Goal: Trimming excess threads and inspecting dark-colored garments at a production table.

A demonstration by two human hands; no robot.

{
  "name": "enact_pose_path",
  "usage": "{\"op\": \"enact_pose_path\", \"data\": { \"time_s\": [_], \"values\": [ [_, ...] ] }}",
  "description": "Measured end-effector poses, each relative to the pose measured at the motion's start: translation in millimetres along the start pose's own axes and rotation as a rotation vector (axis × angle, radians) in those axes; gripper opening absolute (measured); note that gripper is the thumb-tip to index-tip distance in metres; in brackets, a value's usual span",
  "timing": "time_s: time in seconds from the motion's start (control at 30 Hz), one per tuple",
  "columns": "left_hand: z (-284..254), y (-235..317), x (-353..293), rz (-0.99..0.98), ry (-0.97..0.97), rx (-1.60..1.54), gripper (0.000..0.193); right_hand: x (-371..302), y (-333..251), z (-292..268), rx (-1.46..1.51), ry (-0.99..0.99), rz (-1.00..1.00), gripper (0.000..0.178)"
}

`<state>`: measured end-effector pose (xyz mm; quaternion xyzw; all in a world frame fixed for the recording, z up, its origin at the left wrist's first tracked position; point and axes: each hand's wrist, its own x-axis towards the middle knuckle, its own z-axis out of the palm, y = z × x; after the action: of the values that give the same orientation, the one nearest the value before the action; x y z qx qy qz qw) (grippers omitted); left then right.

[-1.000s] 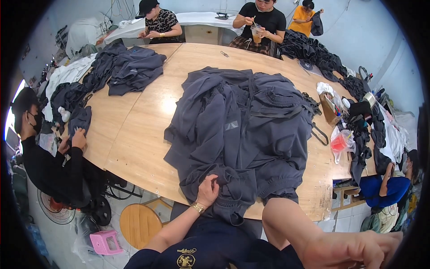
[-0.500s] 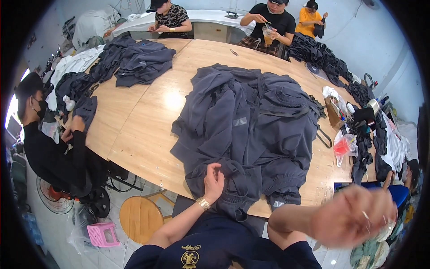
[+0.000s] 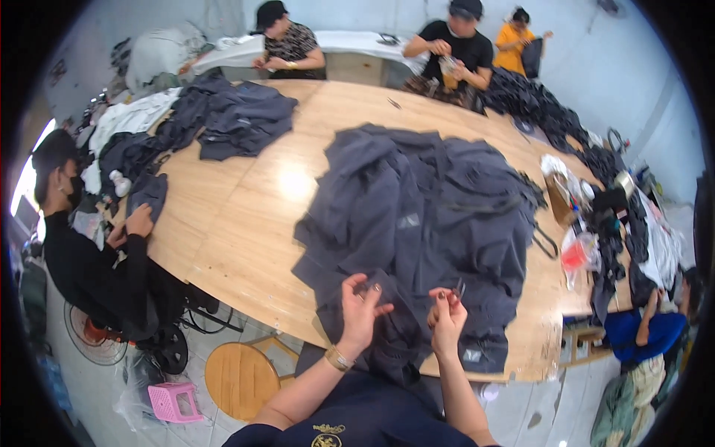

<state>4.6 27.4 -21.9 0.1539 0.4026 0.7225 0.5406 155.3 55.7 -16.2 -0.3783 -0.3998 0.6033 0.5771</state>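
Note:
A big heap of dark grey garments point(image 3: 432, 208) covers the near half of a long wooden table point(image 3: 246, 223). My left hand point(image 3: 361, 309) is at the heap's near edge, fingers pinching a fold of the dark fabric. A gold bracelet sits on that wrist. My right hand point(image 3: 447, 322) is raised just to the right of it, over the same garment, fingers closed on a small dark tool point(image 3: 458, 290) that I cannot make out clearly. The two hands are about a hand's width apart.
A person in black point(image 3: 82, 253) handles garments at the table's left edge. Three more people work at the far end. A second garment pile point(image 3: 238, 119) lies far left. Bags and boxes point(image 3: 577, 223) crowd the right edge. A round wooden stool point(image 3: 238, 376) and a pink stool point(image 3: 171, 402) stand below.
My right hand has come in from the lower right, close to the camera, to the garment beside my left hand. My left hand has lifted and pinched the fabric.

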Motion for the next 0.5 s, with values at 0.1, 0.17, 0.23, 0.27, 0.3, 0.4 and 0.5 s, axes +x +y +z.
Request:
{"op": "enact_pose_path", "data": {
  "time_s": [0.1, 0.17, 0.23, 0.27, 0.3, 0.4, 0.5],
  "values": [
    [-12.0, -17.0, 2.9, 0.003, -0.019, 0.091, 0.037, 14.1, 7.4, 1.6, -0.051, -0.016, -0.044, 0.020],
    [-10.6, -18.0, -1.6, -0.019, -0.033, 0.076, 0.040, 16.4, 10.7, 7.2, -0.183, -0.008, -0.060, 0.019],
    [-13.2, -30.0, -7.7, 0.021, 0.054, -0.014, 0.036, 19.9, 22.6, 7.8, -0.373, -0.052, -0.125, 0.015],
    [-16.1, -37.4, -10.8, 0.043, 0.113, -0.044, 0.034, 20.5, 30.8, 6.9, -0.486, -0.081, -0.169, 0.013],
    [-19.1, -44.2, -12.7, 0.062, 0.114, -0.048, 0.034, 19.1, 36.1, 5.3, -0.619, -0.124, -0.245, 0.011],
    [-21.6, -48.5, -19.3, -0.010, 0.221, -0.195, 0.026, 8.8, 30.1, 12.0, -0.695, -0.257, -0.043, 0.010],
    [-17.9, -40.7, -24.1, -0.243, 0.134, -0.192, 0.011, 5.4, 34.0, 5.4, -0.750, -0.282, -0.055, 0.010]
  ]
}}
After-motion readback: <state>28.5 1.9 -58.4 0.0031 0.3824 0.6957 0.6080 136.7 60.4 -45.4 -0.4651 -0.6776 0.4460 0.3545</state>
